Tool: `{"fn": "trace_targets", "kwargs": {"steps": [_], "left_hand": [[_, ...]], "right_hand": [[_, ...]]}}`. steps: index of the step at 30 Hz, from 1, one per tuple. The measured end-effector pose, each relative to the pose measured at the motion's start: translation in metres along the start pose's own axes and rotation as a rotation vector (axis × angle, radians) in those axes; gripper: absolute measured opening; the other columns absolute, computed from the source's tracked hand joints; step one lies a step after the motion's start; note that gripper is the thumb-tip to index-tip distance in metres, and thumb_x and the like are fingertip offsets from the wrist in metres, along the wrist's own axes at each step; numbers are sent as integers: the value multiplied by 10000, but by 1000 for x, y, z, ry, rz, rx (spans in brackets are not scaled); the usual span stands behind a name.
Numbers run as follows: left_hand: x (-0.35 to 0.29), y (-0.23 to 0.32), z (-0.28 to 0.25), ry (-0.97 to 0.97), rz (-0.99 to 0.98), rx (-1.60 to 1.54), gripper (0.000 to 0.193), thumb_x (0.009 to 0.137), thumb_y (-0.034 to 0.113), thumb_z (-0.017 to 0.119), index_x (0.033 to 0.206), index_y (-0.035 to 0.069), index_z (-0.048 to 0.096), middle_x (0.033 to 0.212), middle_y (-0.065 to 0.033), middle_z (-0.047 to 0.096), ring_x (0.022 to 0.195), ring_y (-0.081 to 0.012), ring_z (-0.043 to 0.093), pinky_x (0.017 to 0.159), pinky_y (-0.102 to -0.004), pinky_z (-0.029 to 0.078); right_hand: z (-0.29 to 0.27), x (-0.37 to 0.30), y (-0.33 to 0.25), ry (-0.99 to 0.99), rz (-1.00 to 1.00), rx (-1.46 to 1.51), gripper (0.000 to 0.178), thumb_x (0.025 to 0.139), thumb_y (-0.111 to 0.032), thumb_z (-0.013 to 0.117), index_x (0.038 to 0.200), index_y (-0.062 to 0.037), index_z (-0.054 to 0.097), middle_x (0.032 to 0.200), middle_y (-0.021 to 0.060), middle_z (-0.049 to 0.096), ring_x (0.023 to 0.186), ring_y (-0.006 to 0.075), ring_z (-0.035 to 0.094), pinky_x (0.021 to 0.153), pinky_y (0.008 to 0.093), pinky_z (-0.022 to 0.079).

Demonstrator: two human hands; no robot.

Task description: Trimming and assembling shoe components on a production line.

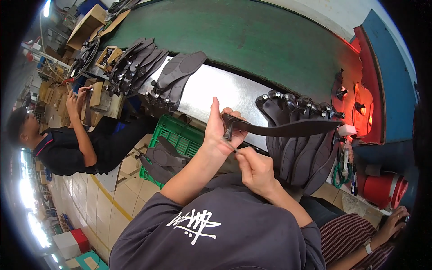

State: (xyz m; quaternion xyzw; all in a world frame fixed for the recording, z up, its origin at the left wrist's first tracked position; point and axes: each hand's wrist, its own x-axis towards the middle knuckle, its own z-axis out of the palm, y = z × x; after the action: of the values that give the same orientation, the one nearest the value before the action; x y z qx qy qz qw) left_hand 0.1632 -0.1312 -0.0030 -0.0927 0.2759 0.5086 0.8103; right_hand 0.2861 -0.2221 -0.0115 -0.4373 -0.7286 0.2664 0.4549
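The dark sole (288, 128) was positioned above the right half of the metal tabletop (211, 92), which served as the reference. The left hand (217, 131) supported one end of the sole, thumb raised, fingers behind it; the right hand (257, 170), at the near side of the tabletop, was closed in a pinch on a thin piece (231, 146), too small to identify. A row of soles (310, 153) occupied the right part of the tabletop, obstructing the space below the held sole. A sole stack (181, 72) covered its left part. A green crate (177, 128) stood at its near edge, a green belt (243, 36) ran along its far edge, and a red-lit bay (375, 103) stood beyond its right end. A co-worker (67, 148) was located to its left.
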Motion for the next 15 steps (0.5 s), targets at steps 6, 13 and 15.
{"fn": "trace_targets", "kwargs": {"steps": [6, 13, 15], "left_hand": [[-5, -1, -11, 94, -69, 139, 352, 846, 513, 661, 837, 168, 587, 743, -5, 590, 726, -187, 585, 708, -348, 503], [-17, -32, -33, -10, -70, 294, 308, 972, 413, 500, 1037, 131, 603, 1015, -26, 611, 934, -152, 597, 863, -313, 505], [-20, -34, -35, 29, -25, 336, 340, 979, 407, 492, 1101, 105, 590, 1015, -23, 609, 923, -106, 600, 794, -253, 516]], "right_hand": [[-17, 27, -2, 112, 129, 23, 413, 796, -40, 702, 1191, -18, 584, 730, 73, 550, 547, 130, 528, 512, 263, 437], [-17, 31, 34, 115, 226, 219, 387, 742, -36, 745, 1122, -24, 672, 769, 44, 539, 579, 95, 493, 521, 234, 413], [-19, 31, 26, 92, 265, 238, 406, 737, -45, 754, 1134, -26, 668, 756, 39, 531, 577, 90, 484, 519, 230, 405]]}}
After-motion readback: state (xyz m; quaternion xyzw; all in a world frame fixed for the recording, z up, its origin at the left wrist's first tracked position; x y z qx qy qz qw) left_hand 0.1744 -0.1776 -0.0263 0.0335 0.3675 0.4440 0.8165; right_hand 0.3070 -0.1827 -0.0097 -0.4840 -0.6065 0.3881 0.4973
